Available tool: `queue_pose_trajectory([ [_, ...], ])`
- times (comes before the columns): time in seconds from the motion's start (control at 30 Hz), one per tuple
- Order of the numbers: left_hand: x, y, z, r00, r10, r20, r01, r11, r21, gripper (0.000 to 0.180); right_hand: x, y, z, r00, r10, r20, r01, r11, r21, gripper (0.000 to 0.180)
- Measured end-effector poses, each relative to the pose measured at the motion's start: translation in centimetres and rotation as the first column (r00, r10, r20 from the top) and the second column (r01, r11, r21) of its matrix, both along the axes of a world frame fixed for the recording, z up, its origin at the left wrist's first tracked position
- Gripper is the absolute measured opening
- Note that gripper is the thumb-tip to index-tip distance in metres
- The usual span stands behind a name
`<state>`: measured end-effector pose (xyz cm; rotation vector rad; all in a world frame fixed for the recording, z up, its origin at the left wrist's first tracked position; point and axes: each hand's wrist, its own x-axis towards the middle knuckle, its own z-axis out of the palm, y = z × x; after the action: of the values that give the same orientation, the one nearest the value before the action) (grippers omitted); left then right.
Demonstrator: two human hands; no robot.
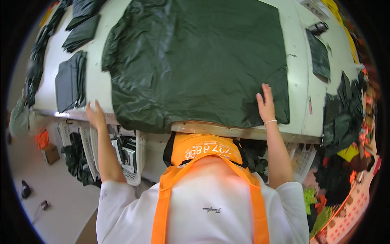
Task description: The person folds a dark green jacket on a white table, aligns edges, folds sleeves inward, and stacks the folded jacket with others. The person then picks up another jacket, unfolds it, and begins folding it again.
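Note:
A large dark green sheet of shiny waterproof-looking cloth lies spread on the white table, wrinkled along its left side, its near edge reaching the table's front. My right hand is over its lower right part, fingers stretched out and holding nothing; whether it touches the cloth I cannot tell. Left of the sheet, my left hand is at the table's front edge with fingers apart and nothing in them. Close by it lies a folded dark green bundle.
More folded green pieces lie at the far left. On the right are a flat green piece, a dark cylindrical object and a heap of dark cloth. White baskets stand under the table. Orange and black items lie on the floor at left.

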<state>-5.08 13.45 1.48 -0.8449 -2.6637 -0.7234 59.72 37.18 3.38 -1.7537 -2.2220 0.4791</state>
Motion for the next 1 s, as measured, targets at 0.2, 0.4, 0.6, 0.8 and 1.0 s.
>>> queue_pose_trajectory([
  [0.2,14.1,-9.4,-7.8,0.794,0.167,0.584,-0.368,0.897,0.243,0.059,11.6,-5.3,2.0,0.716,-0.690,-0.106,0.698,0.708,0.107,0.041],
  [0.4,18.8,-5.0,-6.3,0.596,0.049,0.801,-0.471,0.829,0.300,0.056,11.4,-5.7,0.8,0.553,-0.677,-0.486,0.712,0.687,-0.147,0.027],
  [0.6,16.0,-7.2,-5.9,0.472,0.068,0.879,-0.463,0.867,0.182,0.054,10.7,-0.8,4.7,0.436,-0.405,-0.803,0.598,0.798,-0.078,0.021],
  [0.8,15.3,-7.9,-7.0,0.457,0.010,0.889,-0.599,0.742,0.299,0.057,13.8,-4.4,2.7,0.889,-0.429,-0.162,0.442,0.895,0.060,0.031],
  [1.0,15.4,-12.4,-5.1,0.611,0.243,0.754,-0.308,0.950,-0.057,0.069,13.5,-10.1,5.4,0.969,0.075,0.234,-0.068,0.997,-0.040,0.061],
])
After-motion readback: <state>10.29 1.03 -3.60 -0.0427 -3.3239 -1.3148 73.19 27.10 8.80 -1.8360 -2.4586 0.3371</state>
